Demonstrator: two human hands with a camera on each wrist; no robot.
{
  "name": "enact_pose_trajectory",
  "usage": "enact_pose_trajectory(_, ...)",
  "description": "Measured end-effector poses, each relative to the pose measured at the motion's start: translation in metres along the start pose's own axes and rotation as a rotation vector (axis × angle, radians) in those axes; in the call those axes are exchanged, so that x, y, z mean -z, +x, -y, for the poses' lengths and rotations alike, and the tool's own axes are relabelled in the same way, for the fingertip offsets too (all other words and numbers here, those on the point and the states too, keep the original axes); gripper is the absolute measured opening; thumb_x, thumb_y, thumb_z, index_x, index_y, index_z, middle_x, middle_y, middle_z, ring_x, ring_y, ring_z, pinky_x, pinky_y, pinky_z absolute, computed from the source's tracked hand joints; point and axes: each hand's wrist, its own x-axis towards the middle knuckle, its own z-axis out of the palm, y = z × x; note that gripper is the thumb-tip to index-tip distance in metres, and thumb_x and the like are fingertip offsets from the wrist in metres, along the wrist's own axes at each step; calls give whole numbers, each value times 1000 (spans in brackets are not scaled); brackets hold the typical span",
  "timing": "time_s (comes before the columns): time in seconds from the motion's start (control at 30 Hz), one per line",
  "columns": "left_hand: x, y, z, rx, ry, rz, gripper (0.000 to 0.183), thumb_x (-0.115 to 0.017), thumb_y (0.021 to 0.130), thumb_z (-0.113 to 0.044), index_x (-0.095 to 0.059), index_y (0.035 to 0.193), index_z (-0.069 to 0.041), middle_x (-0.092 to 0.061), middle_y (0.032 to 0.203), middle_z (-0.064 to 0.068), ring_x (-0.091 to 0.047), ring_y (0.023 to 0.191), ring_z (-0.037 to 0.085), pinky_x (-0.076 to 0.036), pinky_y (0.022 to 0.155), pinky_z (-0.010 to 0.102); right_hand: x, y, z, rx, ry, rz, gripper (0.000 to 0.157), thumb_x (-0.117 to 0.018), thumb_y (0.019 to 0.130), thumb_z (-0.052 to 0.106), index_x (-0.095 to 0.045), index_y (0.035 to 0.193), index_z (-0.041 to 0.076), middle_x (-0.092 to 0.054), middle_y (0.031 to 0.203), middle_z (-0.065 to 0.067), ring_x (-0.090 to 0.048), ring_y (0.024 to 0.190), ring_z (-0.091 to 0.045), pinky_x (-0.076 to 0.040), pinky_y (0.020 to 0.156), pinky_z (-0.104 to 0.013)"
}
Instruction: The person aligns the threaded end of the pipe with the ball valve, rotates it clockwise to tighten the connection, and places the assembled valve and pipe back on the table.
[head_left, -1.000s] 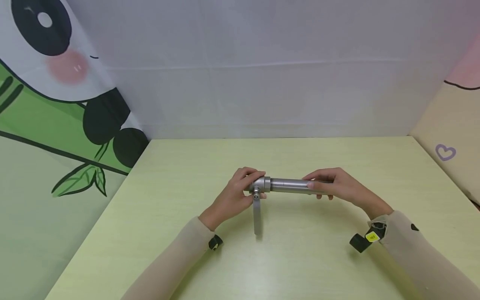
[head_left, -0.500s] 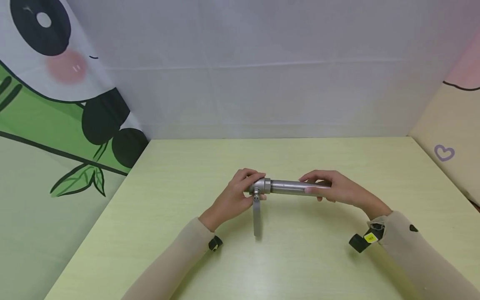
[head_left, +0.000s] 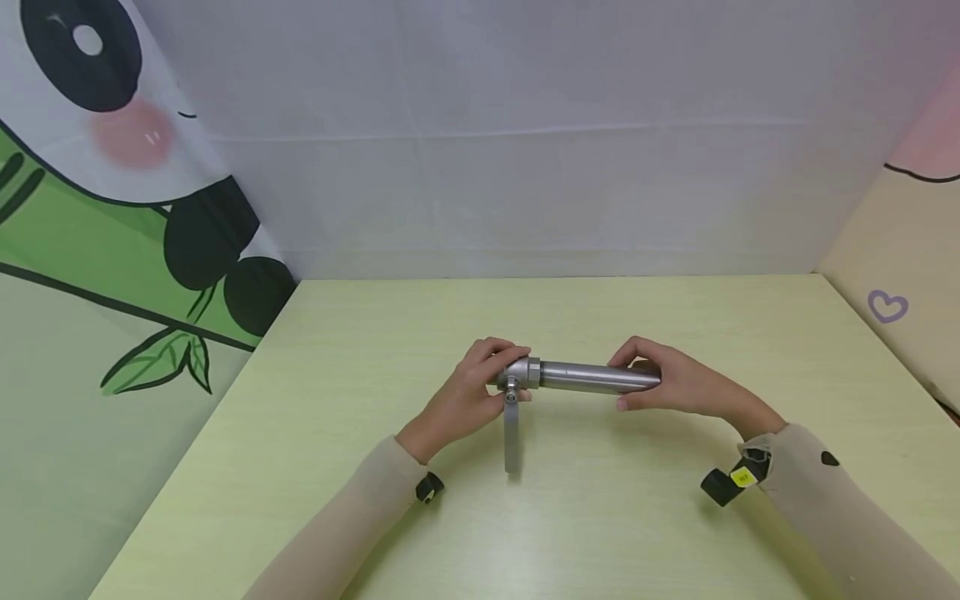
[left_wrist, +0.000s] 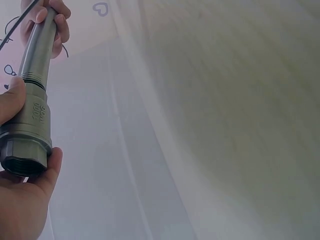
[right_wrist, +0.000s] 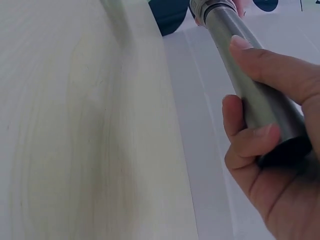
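Note:
My left hand (head_left: 463,402) grips a metal ball valve (head_left: 517,372) at its left end, with fingers over the top. The valve's flat grey lever (head_left: 512,437) points down toward me. A smooth steel pipe (head_left: 581,377) extends rightward from the valve's hex end, roughly level above the table. In the left wrist view a few threads show where the pipe (left_wrist: 39,55) enters the valve (left_wrist: 36,112), and the valve's other opening is bare. My right hand (head_left: 678,382) holds the pipe's free end; in the right wrist view its thumb and curled fingers lie around the pipe (right_wrist: 250,75).
A pale wooden table (head_left: 375,325) lies under both hands. A plain grey-white cloth backdrop (head_left: 525,192) rises behind its far edge. Printed cartoon panels stand at the left (head_left: 135,275) and right (head_left: 900,250). Each wrist wears a small black camera (head_left: 722,487).
My right hand has turned around the pipe: its thumb has shifted to the underside and the pipe's end has come into sight. The pipe dips slightly rightward; my left hand stays nearly still.

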Motion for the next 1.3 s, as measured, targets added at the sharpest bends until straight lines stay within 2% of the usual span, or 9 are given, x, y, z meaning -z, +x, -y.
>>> enact_pose_trajectory(0.27,2,0,-1,31,-9,14,52,-77,82,-16,-58,130,-6,-52,122,9,-49,109,19,-52,75,22,-3,-1,0,42,-65,-78,35,-78,81,20,-58,110,14,-64,109,-9,-60,87,-18,-51,72,-26)
enact_pose_trajectory(0.57,2,1,-2,38,-4,15,54,-78,82,-16,-57,131,-7,-52,122,8,-49,110,19,-53,77,24,-1,-3,3,18,-41,-96,34,-77,82,21,-62,112,14,-63,103,-10,-56,76,-16,-47,56,-27)
enact_pose_trajectory(0.8,2,0,-1,24,10,4,54,-78,81,-16,-57,131,-7,-52,122,8,-49,110,20,-53,77,24,2,-3,5,-29,-57,-94,31,-75,84,27,-65,112,20,-63,98,-6,-52,71,-16,-42,48,-26)
enact_pose_trajectory(0.93,2,-1,0,20,3,3,55,-78,82,-16,-57,131,-7,-51,122,8,-48,110,20,-53,77,23,4,-1,5,-67,-42,-72,28,-72,87,29,-66,113,20,-64,91,-7,-53,70,-21,-41,47,-26)
enact_pose_trajectory(1.1,3,-1,0,19,-2,2,54,-77,82,-15,-57,131,-7,-52,121,7,-48,110,19,-52,77,23,7,0,6,-79,16,-17,23,-64,93,27,-66,113,15,-63,89,-20,-55,72,-33,-42,49,-29)
enact_pose_trajectory(1.3,4,0,-1,3,2,-9,54,-78,81,-13,-58,130,-6,-52,121,8,-49,109,20,-53,77,24,8,2,5,-98,83,23,23,-60,95,27,-66,112,12,-65,94,-24,-53,67,-26,-39,48,-28)
